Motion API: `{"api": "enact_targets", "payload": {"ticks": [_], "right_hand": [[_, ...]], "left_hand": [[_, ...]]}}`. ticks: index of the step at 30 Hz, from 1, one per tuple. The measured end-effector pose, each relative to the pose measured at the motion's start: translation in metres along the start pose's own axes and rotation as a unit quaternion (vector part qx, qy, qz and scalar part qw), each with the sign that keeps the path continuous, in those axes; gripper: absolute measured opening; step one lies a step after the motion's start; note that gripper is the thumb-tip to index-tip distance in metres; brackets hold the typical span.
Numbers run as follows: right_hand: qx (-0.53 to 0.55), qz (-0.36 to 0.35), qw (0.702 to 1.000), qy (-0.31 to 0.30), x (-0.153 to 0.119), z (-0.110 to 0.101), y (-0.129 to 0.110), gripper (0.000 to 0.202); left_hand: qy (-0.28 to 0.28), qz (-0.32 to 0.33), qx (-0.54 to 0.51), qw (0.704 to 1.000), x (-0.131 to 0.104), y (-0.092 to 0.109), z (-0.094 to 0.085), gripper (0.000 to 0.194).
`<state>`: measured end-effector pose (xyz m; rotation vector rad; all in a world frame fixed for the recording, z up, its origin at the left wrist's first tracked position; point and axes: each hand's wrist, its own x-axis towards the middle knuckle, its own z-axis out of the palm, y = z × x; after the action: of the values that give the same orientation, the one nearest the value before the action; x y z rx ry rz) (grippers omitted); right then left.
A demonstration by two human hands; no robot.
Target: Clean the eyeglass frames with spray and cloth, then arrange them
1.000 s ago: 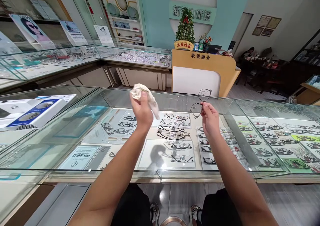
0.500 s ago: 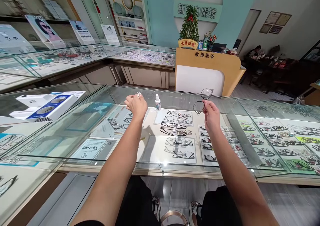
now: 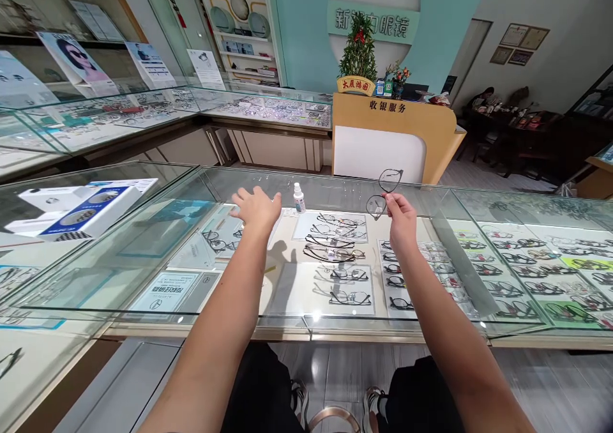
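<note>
My right hand [image 3: 401,221] pinches a pair of thin dark-framed glasses [image 3: 376,207] at the frame's middle. The glasses are held tilted in the air above the counter, one lens over the other. My left hand [image 3: 258,211] is palm down over the glass top, its fingers spread, and no object shows in it; the space under the palm is hidden. Just to its right stands a small white bottle [image 3: 299,198] with a nozzle top and a printed label, upright and untouched.
The glass display counter [image 3: 287,326] spans the front. Inside it lie several rows of glasses [image 3: 351,297]. An open blue and white box [image 3: 89,212] sits at the left. Beyond are a wooden cashier desk [image 3: 397,117] with a plant and another glass case [image 3: 268,110].
My left hand has opened; the small white thing it pinched before is out of sight. My right hand still holds the glasses, and the view has shifted slightly.
</note>
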<state>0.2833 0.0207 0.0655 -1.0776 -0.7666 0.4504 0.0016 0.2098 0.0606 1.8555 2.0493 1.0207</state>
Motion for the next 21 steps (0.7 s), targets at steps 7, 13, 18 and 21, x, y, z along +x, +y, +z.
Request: {"api": "enact_targets", "payload": {"ticks": [7,13,18,21], "right_hand": [[-0.246,-0.154,0.954,-0.079,-0.003,-0.004,-0.008,0.033],[-0.425,-0.217,0.866,-0.152,-0.012,-0.003,-0.019,0.031],[-0.489,-0.245,0.815,-0.193,-0.017,-0.001,-0.025,0.033],[-0.499,-0.249,0.808,-0.191,-0.019,0.0,-0.026,0.032]], "left_hand": [[0.086,0.415,-0.187,0.886,-0.053,0.046,-0.015,0.071],[-0.002,0.556,-0.22,0.802,-0.088,0.061,0.001,0.086],[-0.04,0.547,-0.238,0.801,-0.095,0.063,0.002,0.073],[-0.054,0.528,-0.252,0.809,-0.098,0.063,0.003,0.064]]}}
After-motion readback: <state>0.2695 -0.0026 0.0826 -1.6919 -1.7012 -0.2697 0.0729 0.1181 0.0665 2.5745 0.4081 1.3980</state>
